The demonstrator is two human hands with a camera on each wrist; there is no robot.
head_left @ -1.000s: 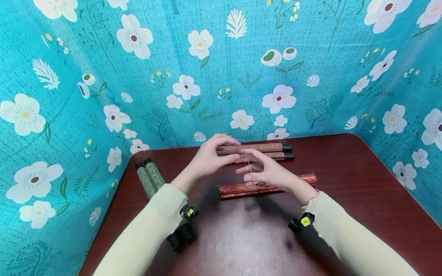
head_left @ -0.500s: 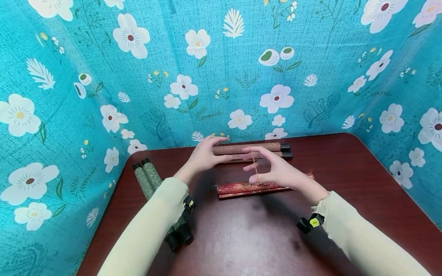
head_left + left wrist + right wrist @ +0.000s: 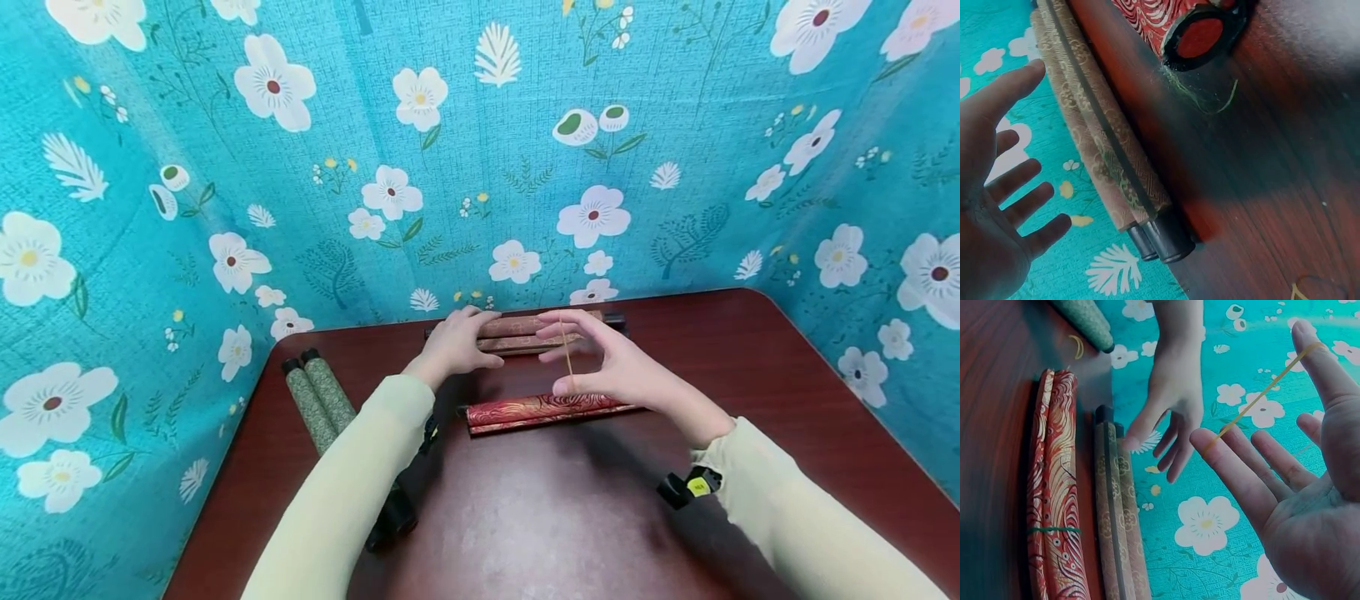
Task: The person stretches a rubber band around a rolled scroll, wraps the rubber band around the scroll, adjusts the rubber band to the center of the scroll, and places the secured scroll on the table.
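A thin yellow rubber band (image 3: 1263,397) is stretched between the thumb and index finger of my right hand (image 3: 611,371), its other fingers spread. My left hand (image 3: 453,343) reaches over the left end of a brown patterned scroll (image 3: 513,327), fingers loosely bent, holding nothing. In the left wrist view, the left hand's fingers are spread beside the brown scroll (image 3: 1094,125), whose two rolls have black end knobs. Below my hands lies a red and gold scroll (image 3: 517,412), also rolled from both ends; a green string (image 3: 1054,530) crosses it in the right wrist view.
A green double-rolled scroll (image 3: 326,400) with black knobs lies at the left, partly under my left sleeve (image 3: 345,483). A yellow loop (image 3: 1077,347) lies on the dark red table (image 3: 525,517). Flowered blue cloth (image 3: 450,167) stands behind and along the sides.
My left hand has parted from the right hand and moved left and down towards the brown scroll's left end. My right hand has shifted slightly right, the rubber band still stretched on it.
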